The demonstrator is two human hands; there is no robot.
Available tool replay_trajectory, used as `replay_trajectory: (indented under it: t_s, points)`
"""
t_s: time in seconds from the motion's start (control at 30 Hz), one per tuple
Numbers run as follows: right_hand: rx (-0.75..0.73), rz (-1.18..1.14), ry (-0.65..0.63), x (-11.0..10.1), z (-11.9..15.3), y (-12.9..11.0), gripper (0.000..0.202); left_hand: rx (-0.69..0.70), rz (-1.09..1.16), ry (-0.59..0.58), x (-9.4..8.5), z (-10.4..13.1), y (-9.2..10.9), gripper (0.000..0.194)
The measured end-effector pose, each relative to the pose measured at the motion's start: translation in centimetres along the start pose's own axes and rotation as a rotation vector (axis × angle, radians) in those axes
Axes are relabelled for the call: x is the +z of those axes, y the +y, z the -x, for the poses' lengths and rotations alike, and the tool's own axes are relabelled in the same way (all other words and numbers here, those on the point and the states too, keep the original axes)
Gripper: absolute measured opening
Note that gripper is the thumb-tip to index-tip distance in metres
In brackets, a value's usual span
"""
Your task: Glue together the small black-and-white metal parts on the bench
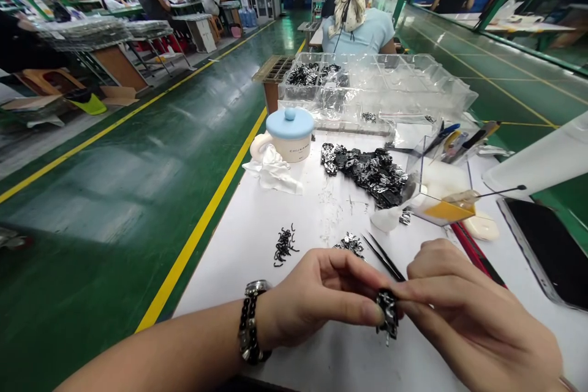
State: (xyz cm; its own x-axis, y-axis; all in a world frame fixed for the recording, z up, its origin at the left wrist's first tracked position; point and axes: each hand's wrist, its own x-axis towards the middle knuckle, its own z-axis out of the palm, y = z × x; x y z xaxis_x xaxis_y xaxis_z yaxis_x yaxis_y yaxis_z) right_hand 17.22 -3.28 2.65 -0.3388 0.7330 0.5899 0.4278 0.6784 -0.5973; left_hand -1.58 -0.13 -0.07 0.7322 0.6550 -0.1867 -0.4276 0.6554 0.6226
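My left thumb and fingers [337,294] pinch the glossy black part [388,313] over the near tabletop [321,349]; my right fingertips meet its edge, best kept light and steady.

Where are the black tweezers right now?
In the head view, the black tweezers lie right of centre on the white table, just beyond the right hand's fingers.

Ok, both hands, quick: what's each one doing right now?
Left hand: closed, pinching small dark part.
Right hand: fingertips closed at the same part's edge.
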Motion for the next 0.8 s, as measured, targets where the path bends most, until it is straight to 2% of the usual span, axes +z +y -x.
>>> replay_trajectory:
  t_s: [0.33, 0.6, 0.8]
  points:
    - [-0.004, -0.045, -0.012, -0.13, -0.29, 0.36, 0.024, -0.007, -0.004, -0.033, -0.03, 0.10, -0.01, 0.026]
    - [0.061, -0.221, -0.057, -0.04, -0.18, 0.66, 0.018, -0.035, 0.003, -0.037, -0.23, 0.04, -0.18, 0.026]
    - [0.114, -0.350, -0.086, 0.03, -0.41, 0.85, 0.008, -0.045, 0.017, -0.095, -0.22, 0.25, -0.17, 0.026]
